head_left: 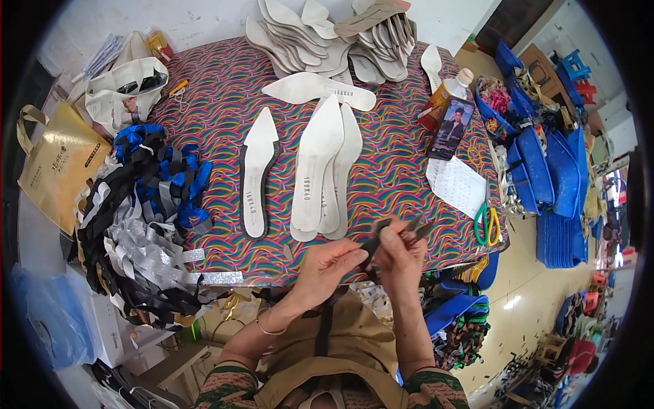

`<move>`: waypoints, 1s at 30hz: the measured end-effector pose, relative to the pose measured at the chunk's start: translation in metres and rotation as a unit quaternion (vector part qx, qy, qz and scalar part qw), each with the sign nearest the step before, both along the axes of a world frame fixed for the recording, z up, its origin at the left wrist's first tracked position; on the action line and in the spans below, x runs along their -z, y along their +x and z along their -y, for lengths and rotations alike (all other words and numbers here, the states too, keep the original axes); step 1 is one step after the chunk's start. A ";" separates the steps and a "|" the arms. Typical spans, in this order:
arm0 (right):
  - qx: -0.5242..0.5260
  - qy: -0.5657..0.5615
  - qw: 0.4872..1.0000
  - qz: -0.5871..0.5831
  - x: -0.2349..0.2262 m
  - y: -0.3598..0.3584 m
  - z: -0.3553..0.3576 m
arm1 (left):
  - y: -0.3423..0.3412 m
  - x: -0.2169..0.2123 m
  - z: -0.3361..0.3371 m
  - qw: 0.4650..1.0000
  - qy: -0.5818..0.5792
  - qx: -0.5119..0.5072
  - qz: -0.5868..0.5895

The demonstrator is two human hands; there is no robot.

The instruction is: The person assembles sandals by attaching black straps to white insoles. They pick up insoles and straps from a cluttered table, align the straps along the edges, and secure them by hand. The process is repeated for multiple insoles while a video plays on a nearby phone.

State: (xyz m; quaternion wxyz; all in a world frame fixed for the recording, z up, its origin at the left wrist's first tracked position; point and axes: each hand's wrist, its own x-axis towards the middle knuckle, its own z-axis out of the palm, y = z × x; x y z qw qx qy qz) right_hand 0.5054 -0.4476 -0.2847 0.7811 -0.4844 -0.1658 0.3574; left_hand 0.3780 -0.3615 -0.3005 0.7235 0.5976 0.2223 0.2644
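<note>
My left hand [325, 267] and my right hand [398, 251] meet at the near edge of the table, both pinching a dark narrow strap [376, 240] whose ends poke up between the fingers. Just beyond them lie pointed white insoles [319, 163] stacked side by side, and a single insole on a dark backing [257, 170] to their left. Another white insole [319, 89] lies crosswise farther back.
A colourful wavy-patterned table [218, 102] holds a heap of insoles [340, 37] at the back, a phone [451, 128], a bottle [444, 95], white paper [458, 184] and green-handled scissors [486, 225]. Silver, black and blue straps [146, 211] pile at left. Blue bags [552, 170] stand right.
</note>
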 end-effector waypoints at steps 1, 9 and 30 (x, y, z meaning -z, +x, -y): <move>0.014 0.000 1.000 0.010 0.000 0.006 0.001 | -0.002 0.000 -0.006 0.997 0.063 -0.023 -0.025; -0.080 -0.127 0.895 0.420 0.030 0.000 -0.029 | 0.023 0.017 -0.096 0.854 0.407 -0.196 -0.258; -0.061 -0.154 0.780 0.604 0.091 0.004 -0.027 | 0.109 0.021 -0.124 0.744 0.554 -0.184 -0.324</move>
